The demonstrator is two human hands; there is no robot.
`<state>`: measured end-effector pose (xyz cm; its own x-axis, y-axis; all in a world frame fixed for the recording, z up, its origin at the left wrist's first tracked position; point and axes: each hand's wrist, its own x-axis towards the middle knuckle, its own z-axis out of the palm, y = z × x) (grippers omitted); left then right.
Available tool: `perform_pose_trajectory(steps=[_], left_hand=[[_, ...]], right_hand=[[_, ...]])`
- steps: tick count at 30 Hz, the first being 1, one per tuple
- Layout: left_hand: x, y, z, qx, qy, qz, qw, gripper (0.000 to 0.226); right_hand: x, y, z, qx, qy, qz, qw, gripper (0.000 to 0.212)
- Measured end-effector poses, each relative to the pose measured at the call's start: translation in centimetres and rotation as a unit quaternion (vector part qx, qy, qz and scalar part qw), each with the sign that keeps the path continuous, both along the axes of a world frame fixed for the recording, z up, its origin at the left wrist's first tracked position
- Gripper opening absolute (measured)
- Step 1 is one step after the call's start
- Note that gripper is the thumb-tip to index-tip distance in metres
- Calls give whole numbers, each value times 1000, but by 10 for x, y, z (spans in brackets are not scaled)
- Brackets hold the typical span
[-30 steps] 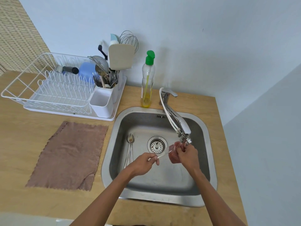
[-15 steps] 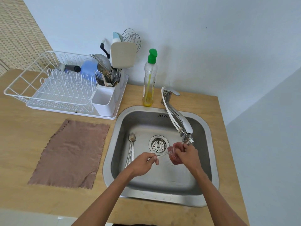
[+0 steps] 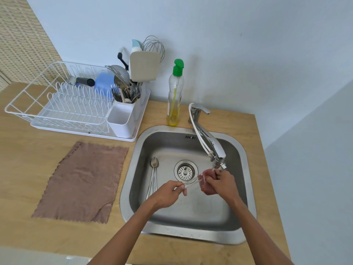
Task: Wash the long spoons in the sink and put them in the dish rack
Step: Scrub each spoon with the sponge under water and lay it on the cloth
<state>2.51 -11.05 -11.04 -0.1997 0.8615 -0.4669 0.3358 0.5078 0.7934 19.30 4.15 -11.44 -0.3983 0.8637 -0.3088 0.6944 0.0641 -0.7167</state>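
Hands barely shifted, holding spoon, scrubber; sink, wooden counter, pale wall.

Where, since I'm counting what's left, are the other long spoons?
In the head view, the long spoons lie on the sink floor, left of the drain, by the left hand.

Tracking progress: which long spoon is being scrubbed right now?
The spoon held above the basin: left hand pinches its handle, right hand holds a red scrubber on its far end. The other spoons lie together left of the drain.
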Motion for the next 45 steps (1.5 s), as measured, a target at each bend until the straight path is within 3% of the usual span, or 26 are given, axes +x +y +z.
perform_pose_trajectory(steps=[4, 8, 11, 13, 16, 21, 23, 26, 29, 33, 35, 38, 41, 45], left_hand=[[8, 3, 3, 0, -13, 12, 1000, 36], [8, 2, 2, -25, -5, 27, 999, 36], [8, 2, 7, -31, -16, 30, 999, 36], [11, 5, 12, -24, -10, 27, 999, 36], [14, 8, 15, -18, 10, 18, 1000, 36], [9, 11, 16, -24, 27, 18, 999, 36], [8, 12, 18, -23, 22, 21, 999, 36], [11, 12, 16, -22, 11, 22, 999, 36], [12, 13, 13, -24, 37, 25, 999, 37], [3, 12, 17, -11, 51, 12, 999, 36], [0, 11, 21, -10, 32, 11, 999, 36], [4, 11, 22, -13, 15, 28, 999, 35], [6, 12, 20, -10, 33, 34, 999, 36], [-5, 10, 24, -18, 27, 22, 999, 36]], right_hand=[[-5, -2, 1, 74, -43, -26, 996, 37], [1, -1, -5, 7, -19, 14, 1000, 8], [5, 1, -5, -40, 11, -2, 999, 12], [3, 0, -1, 3, -12, -7, 1000, 5], [-1, -1, 0, 64, -41, -16, 997, 21], [2, 4, -2, -65, 38, -16, 997, 5], [3, 6, -1, -63, 36, -28, 997, 2], [-2, 8, -2, 19, -13, -46, 999, 17], [-7, 3, -2, 36, -6, -65, 997, 23], [-5, 4, 2, -116, 82, -60, 988, 10], [-5, 9, 8, -153, 77, -34, 985, 14], [-8, 11, 13, -45, 40, -42, 997, 33], [-12, 7, 12, 34, 28, -62, 997, 37], [-9, 10, 10, -84, 55, -13, 995, 23]])
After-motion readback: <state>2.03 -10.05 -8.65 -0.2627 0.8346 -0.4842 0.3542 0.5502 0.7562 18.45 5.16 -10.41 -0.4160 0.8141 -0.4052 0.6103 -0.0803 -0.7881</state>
